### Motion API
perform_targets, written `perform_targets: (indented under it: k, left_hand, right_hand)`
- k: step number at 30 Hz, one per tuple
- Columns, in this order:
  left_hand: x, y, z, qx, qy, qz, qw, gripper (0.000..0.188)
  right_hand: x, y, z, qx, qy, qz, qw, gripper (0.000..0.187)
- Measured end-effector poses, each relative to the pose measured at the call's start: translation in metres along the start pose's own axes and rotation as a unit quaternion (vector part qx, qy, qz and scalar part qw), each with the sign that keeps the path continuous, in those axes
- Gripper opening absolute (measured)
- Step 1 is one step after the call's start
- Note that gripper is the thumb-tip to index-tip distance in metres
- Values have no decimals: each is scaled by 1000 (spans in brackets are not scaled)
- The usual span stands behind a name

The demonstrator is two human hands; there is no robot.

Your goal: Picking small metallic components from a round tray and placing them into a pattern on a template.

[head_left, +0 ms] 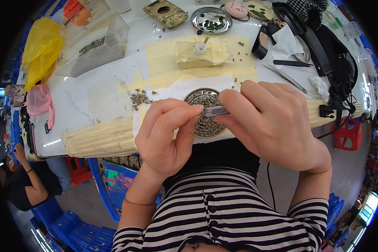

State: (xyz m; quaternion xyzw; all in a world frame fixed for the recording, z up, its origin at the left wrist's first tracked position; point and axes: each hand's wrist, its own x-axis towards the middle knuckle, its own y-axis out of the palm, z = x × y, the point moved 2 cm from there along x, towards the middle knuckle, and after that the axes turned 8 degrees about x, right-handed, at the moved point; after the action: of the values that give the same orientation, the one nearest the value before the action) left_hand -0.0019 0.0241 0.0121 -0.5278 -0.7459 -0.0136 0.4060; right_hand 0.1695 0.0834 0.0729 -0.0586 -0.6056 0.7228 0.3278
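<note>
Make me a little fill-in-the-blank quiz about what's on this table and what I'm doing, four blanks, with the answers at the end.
1. Your left hand and right hand meet at a grey tool over a dish whose shape is ____.
2. The strainer's colour is ____.
3. Of your two hands, the ____ one is nearer the yellow bag.
4. Your shirt has a pattern of ____.

Missing words: round; pink; left; stripes.

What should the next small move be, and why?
Probably the right hand should just steady the metal tool: its tip is at the left hand's fingers, above the round dish of small pieces, where anything dropped could get lost. Whether the left hand pinches something is unclear.
</note>
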Motion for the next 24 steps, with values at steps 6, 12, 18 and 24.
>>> perform_targets:
  k: [6,12,18,24]
  left_hand:
    - [-1,0,2,13,12,-5,1000,20]
    - [1,-1,2,15,27,3,1000,20]
    - [-2,-1,6,-53,-43,19,997,16]
    - [-2,-1,9,-150,-95,47,983,12]
  right_hand:
    - [1,-1,2,-35,-11,8,999,20]
    - [0,-5,2,-27,-24,31,999,19]
    - [2,-5,0,-4,-37,34,999,21]
    - [5,-10,2,-28,-60,20,998,19]
